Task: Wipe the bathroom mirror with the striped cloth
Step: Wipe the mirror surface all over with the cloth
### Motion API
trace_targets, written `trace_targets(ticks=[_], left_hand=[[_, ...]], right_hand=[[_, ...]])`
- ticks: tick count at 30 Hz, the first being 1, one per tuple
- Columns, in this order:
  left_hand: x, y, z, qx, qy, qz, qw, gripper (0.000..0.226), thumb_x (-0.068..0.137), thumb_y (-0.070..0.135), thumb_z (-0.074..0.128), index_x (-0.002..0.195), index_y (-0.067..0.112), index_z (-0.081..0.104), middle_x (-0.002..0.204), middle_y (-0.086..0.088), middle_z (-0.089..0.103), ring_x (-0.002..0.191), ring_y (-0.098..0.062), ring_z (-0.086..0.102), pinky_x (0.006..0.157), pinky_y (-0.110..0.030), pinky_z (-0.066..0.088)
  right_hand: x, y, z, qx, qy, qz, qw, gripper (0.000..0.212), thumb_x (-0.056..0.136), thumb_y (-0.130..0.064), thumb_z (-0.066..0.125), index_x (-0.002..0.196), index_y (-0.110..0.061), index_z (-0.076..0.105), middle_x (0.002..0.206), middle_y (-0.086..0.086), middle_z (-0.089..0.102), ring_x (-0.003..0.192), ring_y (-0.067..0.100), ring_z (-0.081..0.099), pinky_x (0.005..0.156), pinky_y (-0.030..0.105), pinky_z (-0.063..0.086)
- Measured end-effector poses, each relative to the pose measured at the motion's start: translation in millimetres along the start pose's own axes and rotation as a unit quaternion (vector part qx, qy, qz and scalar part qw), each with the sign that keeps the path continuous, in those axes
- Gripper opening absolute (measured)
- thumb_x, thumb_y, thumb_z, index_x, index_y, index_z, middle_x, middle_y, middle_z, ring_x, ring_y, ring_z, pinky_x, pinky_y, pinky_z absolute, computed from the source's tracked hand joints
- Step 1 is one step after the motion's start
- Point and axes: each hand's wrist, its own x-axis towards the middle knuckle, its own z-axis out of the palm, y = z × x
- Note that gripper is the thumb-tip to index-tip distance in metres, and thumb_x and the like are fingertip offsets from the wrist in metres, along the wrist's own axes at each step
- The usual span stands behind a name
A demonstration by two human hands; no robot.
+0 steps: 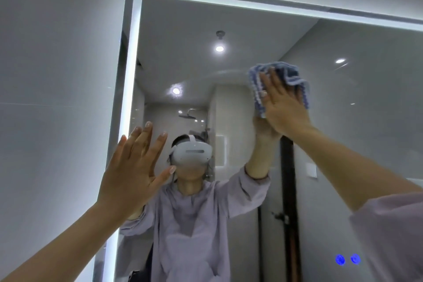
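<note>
The mirror (343, 121) hung on the wall (57, 75), which ran on to its left. The striped cloth (290, 75) lay against the upper middle of the glass, under the flat right grip (283, 107). The left grip (132, 174) stood lower, before the mirror's left edge. Two buttons (348, 259) sat at its lower right.

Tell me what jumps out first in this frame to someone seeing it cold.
The right hand, upper right of centre, presses the blue-and-white striped cloth flat against the mirror with straight fingers. The left hand, fingers spread, is raised at the mirror's lit left border. Two glowing blue touch icons sit at the glass's lower right.
</note>
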Motion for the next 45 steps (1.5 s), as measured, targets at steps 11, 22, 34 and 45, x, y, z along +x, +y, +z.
trace_targets(ticks=[11,22,34,45], left_hand=[[-2,2,6,0.019,-0.008,-0.003,1.0,0.075,0.089,0.061,0.02,0.149,0.016,0.022,0.157,-0.015,0.017,0.144,-0.034,0.019,0.116,-0.05,0.019],[-2,3,2,0.029,-0.029,0.001,0.999,0.076,0.089,0.06,0.016,0.148,0.012,0.02,0.155,-0.02,0.016,0.143,-0.038,0.021,0.114,-0.055,0.023],[-2,5,0,0.008,-0.013,-0.005,1.0,0.076,0.088,0.061,0.02,0.148,0.015,0.022,0.157,-0.015,0.018,0.144,-0.033,0.018,0.115,-0.051,0.02],[-1,6,-1,0.022,-0.024,-0.002,0.999,0.077,0.088,0.061,0.019,0.147,0.011,0.026,0.154,-0.019,0.024,0.141,-0.038,0.026,0.113,-0.053,0.024]], right_hand=[[2,-78,4,0.082,0.034,0.035,0.995,0.064,0.101,-0.027,0.028,0.149,-0.031,-0.014,0.16,-0.004,-0.014,0.146,0.019,-0.014,0.114,0.042,-0.015],[23,-148,14,-0.054,-0.025,-0.233,0.971,0.056,0.102,-0.038,0.021,0.149,-0.034,-0.009,0.159,-0.01,-0.014,0.146,0.021,-0.017,0.116,0.052,-0.014],[49,4,-12,0.081,-0.045,0.093,0.991,0.053,0.102,-0.042,0.014,0.149,-0.035,-0.008,0.159,-0.01,-0.015,0.146,0.018,-0.015,0.117,0.046,-0.013],[42,-161,17,0.045,-0.031,-0.216,0.975,0.054,0.099,-0.049,0.012,0.15,-0.037,-0.004,0.159,-0.011,-0.011,0.145,0.023,-0.018,0.113,0.05,-0.02]])
